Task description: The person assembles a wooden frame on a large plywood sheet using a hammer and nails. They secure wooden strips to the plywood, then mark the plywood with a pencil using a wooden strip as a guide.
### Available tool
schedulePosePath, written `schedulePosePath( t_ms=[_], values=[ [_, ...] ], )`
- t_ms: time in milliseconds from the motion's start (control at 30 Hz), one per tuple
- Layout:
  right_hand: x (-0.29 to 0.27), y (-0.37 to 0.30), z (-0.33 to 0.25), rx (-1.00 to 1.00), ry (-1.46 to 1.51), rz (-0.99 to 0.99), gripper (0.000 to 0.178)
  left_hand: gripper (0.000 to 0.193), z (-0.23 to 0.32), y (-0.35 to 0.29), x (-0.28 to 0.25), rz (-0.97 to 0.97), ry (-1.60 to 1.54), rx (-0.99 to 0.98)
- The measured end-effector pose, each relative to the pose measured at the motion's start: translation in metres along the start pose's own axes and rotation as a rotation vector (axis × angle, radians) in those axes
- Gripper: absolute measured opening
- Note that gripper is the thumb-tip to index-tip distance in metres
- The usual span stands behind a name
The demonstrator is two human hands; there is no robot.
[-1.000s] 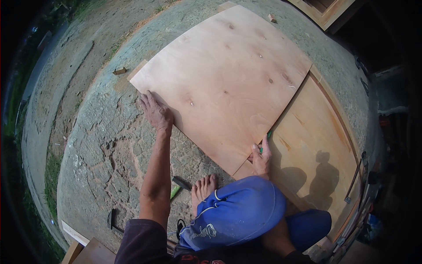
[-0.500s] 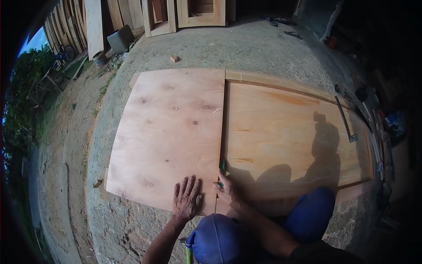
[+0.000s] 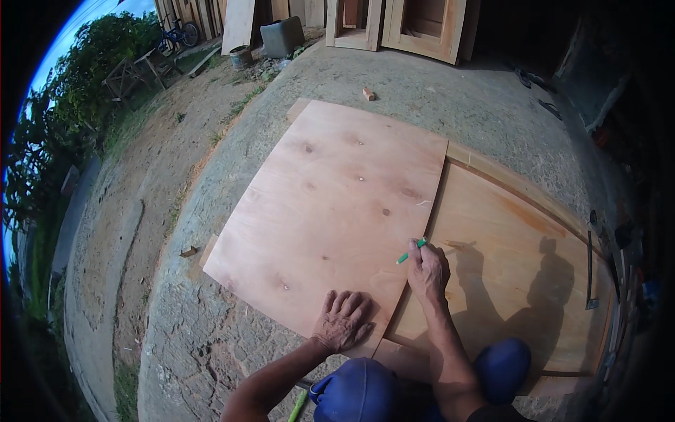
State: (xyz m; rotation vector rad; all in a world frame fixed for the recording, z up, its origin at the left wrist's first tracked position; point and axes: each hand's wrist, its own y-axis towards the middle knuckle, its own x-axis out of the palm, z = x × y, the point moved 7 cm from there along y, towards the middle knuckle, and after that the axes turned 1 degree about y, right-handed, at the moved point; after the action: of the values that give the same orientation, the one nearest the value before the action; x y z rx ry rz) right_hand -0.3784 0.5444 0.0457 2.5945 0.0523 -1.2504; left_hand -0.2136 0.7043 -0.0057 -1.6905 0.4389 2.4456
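A pale pinkish plywood sheet [image 3: 330,204] with several dark knots lies over the left part of a wooden frame. To its right shows a yellowish inset panel [image 3: 492,253], bordered by the frame's rails [image 3: 485,167]. My left hand [image 3: 344,321] presses flat on the sheet near its lower right corner, fingers spread. In my right hand [image 3: 427,271], pinched between thumb and fingers, is a green pencil [image 3: 411,251] with a pale end, held over the sheet's right edge. Whether its tip touches the wood I cannot tell. My shadow falls across the inset panel.
A metal square [image 3: 591,281] rests at the panel's right end. By my blue-clad knee [image 3: 358,390] lies a lime-green handle [image 3: 298,406]. Small wood blocks [image 3: 369,93] sit on the rough concrete [image 3: 436,91]. Wooden door frames [image 3: 424,28] and a grey container [image 3: 283,37] stand at the back.
My right hand has lifted from the seam near the lower edge and moved farther away along it, the pencil now tilted over the sheet. My left hand stays flat. The view has turned left.
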Motion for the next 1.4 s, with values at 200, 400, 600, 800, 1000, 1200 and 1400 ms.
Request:
schedulePosePath(
  t_ms=[200,400,600,800,1000,1200,1400],
  values=[
    [0.061,0.085,-0.081,-0.327,0.199,0.015,0.018,0.058,-0.022,-0.002,0.009,0.028,-0.07,-0.243],
    [0.208,0.168,-0.199,-0.485,-0.063,-0.537,0.019,0.06,-0.033,-0.008,0.009,-0.075,-0.168,-0.377],
    [0.334,0.187,-0.269,-0.722,-0.218,-0.567,0.032,0.068,-0.042,-0.015,0.018,-0.118,-0.229,-0.326],
    [0.365,0.186,-0.274,-0.755,-0.222,-0.657,0.046,0.066,-0.045,-0.016,0.014,-0.171,-0.349,-0.295],
    [0.366,0.185,-0.285,-0.73,-0.251,-0.761,0.05,0.07,-0.044,-0.017,0.015,-0.211,-0.35,-0.301],
    [0.368,0.181,-0.29,-0.713,-0.22,-0.739,0.051,0.071,-0.048,-0.021,0.014,-0.187,-0.345,-0.321],
    [0.355,0.188,-0.277,-0.683,-0.22,-0.731,0.051,0.067,-0.044,-0.011,0.022,-0.17,-0.293,-0.339]
  ],
)
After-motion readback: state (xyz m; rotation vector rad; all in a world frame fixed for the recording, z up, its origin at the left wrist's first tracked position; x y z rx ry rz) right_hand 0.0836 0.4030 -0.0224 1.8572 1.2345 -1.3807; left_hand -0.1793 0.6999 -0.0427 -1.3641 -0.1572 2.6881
